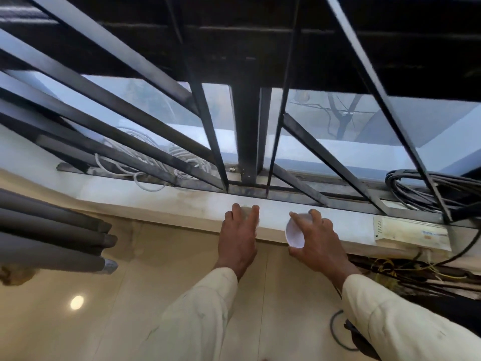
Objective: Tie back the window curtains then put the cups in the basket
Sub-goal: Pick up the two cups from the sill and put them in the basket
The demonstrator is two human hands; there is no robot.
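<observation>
Two hands (238,239) (318,246), seemingly two cups (246,212) (295,234), one curtain (52,235), two cable coils (145,162) (416,188).

We get hazy daylight through the window glass (325,121); grille bars (208,131) go near-black against it. Room side is dimmer. Round glare spot on the glossy floor tile (77,302). Wide-angle bending warps the sill (182,201) and bars toward the edges. Everything is soft: white cup (295,234) in right hand (316,241) is smeared, second cup (246,212) under left hand (238,238) washes into the sill.
</observation>
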